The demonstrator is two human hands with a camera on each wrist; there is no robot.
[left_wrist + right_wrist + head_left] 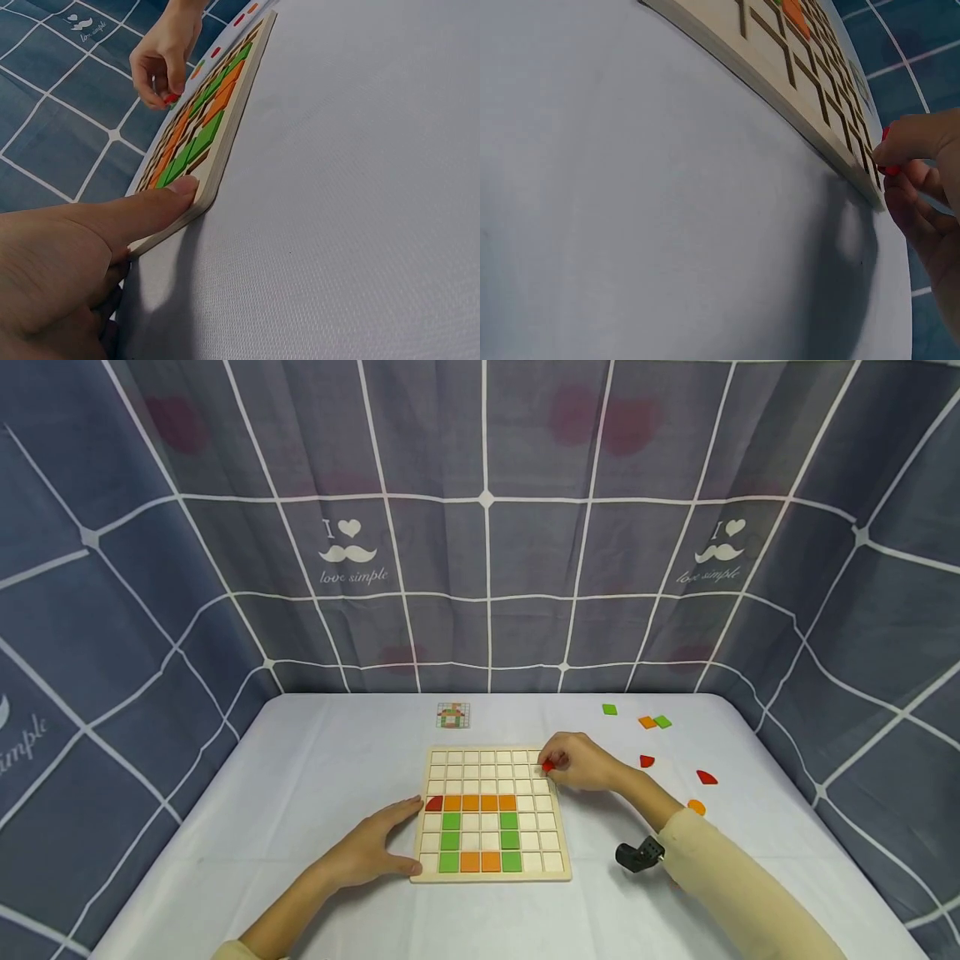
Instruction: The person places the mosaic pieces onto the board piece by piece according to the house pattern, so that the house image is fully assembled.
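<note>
A wooden grid board (495,877) lies on the white table. In its cells sit green squares (450,841), orange squares (470,803) and one red quarter-round piece (434,804) at the left. My left hand (367,852) rests against the board's left side, fingers extended; its thumb (161,204) presses on the near left corner. Over the board's right edge, towards the far corner, my right hand (581,764) pinches a small red piece (548,766) between thumb and fingers. Most of that piece is hidden, so its shape cannot be made out.
Behind the board lies a small pattern card (453,716). To the right are scattered loose pieces: green (610,709), orange (647,722), red (647,762), another red (706,777) and a rounded orange one (697,807). A dark checked curtain (427,552) encloses the table.
</note>
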